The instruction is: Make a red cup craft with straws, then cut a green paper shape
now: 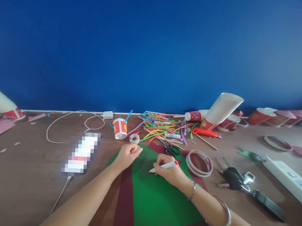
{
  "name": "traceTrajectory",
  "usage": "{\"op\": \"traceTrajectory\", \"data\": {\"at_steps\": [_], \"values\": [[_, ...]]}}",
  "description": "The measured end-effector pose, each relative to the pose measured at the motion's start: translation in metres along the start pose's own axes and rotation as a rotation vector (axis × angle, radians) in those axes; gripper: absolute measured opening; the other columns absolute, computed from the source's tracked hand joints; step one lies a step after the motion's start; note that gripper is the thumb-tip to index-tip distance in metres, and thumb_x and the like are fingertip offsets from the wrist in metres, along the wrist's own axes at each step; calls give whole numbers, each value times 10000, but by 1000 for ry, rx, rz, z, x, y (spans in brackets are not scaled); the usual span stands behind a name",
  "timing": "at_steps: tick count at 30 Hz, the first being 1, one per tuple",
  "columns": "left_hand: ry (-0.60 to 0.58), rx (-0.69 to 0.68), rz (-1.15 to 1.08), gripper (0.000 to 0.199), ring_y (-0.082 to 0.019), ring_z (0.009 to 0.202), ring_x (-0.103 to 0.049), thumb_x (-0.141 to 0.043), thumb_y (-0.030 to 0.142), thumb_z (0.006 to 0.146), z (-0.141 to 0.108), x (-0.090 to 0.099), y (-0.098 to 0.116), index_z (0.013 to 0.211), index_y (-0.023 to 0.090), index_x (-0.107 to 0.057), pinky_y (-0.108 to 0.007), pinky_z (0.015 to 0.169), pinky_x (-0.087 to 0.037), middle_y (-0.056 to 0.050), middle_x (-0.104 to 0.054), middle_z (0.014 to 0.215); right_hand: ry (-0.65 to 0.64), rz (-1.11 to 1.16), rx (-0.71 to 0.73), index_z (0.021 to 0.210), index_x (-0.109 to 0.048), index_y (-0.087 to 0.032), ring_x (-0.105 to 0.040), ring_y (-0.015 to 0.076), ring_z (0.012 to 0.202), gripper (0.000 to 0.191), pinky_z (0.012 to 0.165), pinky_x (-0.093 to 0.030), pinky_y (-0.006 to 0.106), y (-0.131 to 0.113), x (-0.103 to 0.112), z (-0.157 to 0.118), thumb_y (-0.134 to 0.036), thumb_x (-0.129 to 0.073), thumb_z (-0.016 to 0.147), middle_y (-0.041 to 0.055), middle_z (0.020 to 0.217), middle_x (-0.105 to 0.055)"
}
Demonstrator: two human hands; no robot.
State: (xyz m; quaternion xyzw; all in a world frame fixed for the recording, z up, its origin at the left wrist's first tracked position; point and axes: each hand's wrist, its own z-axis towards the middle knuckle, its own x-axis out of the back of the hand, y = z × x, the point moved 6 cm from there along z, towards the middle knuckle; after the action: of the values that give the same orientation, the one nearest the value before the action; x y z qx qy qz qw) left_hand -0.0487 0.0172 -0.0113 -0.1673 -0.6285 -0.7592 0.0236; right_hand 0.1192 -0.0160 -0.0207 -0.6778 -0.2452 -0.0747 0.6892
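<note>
My right hand (171,173) is closed around a white marker (167,165) with a red end. Its tip points left, just over the green paper (158,204); whether it touches is too blurred to tell. On the upper left of that sheet rests my left hand (129,155), fingers curled in. Anything inside them is hidden. Dark red paper (124,206) shows from under the green sheet. Scissors (171,149) with dark handles lie beyond my right hand, and a small tape roll (134,138) sits just beyond my left.
Coloured sticks (160,127) are heaped by the blue wall. A paper cup (120,128), stacked cups (222,110), an orange cutter (205,132), tape rolls (199,163), keys (232,178) and a power strip (289,177) surround the paper. At left a phone (81,153) lies on its cable.
</note>
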Motion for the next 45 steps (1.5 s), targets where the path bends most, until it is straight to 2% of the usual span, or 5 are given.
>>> {"op": "traceTrajectory", "data": {"at_steps": [14,32,38,41,45], "values": [[-1,-2,-1,414,-90,533,-397,-513,323,788,1,0,0,551,203,-196,-224,580,-342,67,-298,505,1,18,-33,560,-472,-197,-547,109,460,181,409,-345,181,-1,-1,1,-238,-548,719,-18,505,-618],[-7,-7,-5,413,-90,542,-403,-518,300,793,0,-1,-2,550,203,-199,-224,584,-338,66,-312,507,21,2,-29,542,-458,-197,-526,107,447,183,405,-330,184,3,-1,1,-203,-543,705,-20,484,-597],[3,-2,2,419,-91,544,-400,-523,328,784,1,0,-3,549,203,-200,-222,578,-337,64,-314,509,6,204,-64,588,-471,-193,-564,120,478,228,452,-383,199,0,2,3,-318,-569,752,2,510,-627],[2,8,3,430,-92,544,-398,-530,361,774,1,0,-3,544,203,-203,-220,563,-334,58,-342,512,65,280,-88,617,-451,-198,-508,103,434,249,423,-349,196,0,10,5,-362,-561,768,-10,489,-604],[7,8,4,442,-92,542,-391,-537,377,769,1,0,-3,542,204,-199,-218,556,-329,58,-335,504,107,252,-29,631,-456,-200,-423,82,419,182,401,-280,193,0,15,8,-281,-584,730,-53,480,-521]]}}
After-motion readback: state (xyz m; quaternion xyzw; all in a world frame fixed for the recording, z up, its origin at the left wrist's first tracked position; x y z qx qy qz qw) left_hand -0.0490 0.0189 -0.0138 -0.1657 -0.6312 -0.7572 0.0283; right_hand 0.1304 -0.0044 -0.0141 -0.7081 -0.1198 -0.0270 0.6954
